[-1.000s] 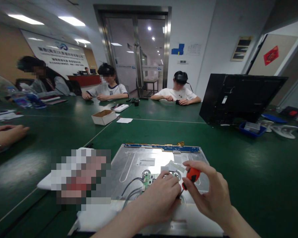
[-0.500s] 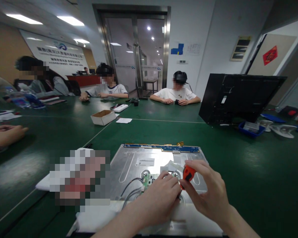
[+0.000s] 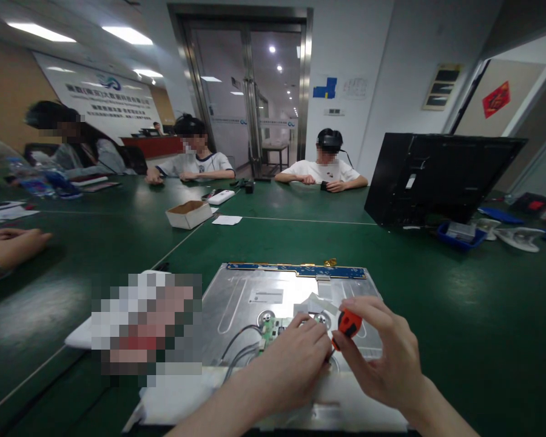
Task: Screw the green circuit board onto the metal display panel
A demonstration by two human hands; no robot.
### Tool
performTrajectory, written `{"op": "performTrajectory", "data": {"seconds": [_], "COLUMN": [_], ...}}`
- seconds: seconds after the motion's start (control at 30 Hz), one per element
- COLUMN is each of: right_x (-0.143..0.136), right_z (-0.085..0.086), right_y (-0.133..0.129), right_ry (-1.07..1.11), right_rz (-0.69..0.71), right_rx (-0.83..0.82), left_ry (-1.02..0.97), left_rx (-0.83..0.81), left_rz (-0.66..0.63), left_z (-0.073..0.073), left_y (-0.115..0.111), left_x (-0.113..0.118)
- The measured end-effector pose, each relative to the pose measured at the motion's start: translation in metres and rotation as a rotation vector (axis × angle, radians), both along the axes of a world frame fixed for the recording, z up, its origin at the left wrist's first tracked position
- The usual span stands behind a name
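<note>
An orange and black screwdriver (image 3: 349,323) is pinched by its handle between the thumb and fingers of my right hand (image 3: 386,346). It leans, its lower end running down toward my left hand (image 3: 300,355). My left hand is closed, fingers curled over the right part of a green circuit board (image 3: 268,331); its fingertips are hidden, so I cannot tell what they grip. Under both hands lies a silver metal display panel (image 3: 241,303) with a blue board strip (image 3: 295,271) along its far edge. Dark cables (image 3: 236,346) lead from the green board's left side.
Left of the panel lies a white item (image 3: 79,335), partly blurred out. A small open box (image 3: 190,215) and a paper (image 3: 227,220) sit farther off. A black monitor (image 3: 441,179) and blue tray (image 3: 461,235) stand right. Other people sit around the green table; a co-worker's hands (image 3: 20,249) rest left.
My right hand has shifted slightly right with the screwdriver, whose handle is turned a little. My left hand has stayed nearly in place over the circuit board.
</note>
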State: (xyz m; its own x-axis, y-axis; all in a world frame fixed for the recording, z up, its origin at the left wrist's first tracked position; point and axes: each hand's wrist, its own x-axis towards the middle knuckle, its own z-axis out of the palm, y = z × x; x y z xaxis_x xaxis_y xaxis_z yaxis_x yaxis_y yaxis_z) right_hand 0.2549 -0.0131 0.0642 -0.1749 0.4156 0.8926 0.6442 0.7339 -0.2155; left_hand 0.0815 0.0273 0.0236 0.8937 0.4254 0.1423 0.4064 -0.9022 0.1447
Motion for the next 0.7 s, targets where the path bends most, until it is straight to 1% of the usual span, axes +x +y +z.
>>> {"op": "performTrajectory", "data": {"seconds": [0.2,0.4,0.7], "right_x": [0.0008,0.0003,-0.0005], "right_z": [-0.0018,-0.0042,0.0018], "right_y": [-0.0001,0.0005,-0.0006], "right_ry": [-0.014,-0.006,-0.039], "right_rz": [0.013,0.016,0.036], "right_rx": [-0.006,-0.025,-0.037], "left_ry": [0.029,0.014,0.014], "left_rx": [0.014,-0.017,0.006], "left_rz": [-0.027,0.004,-0.001], "left_z": [0.0006,-0.002,-0.0017], "left_y": [-0.0002,0.001,0.0009], "left_x": [-0.0002,0.0001,0.0002]}}
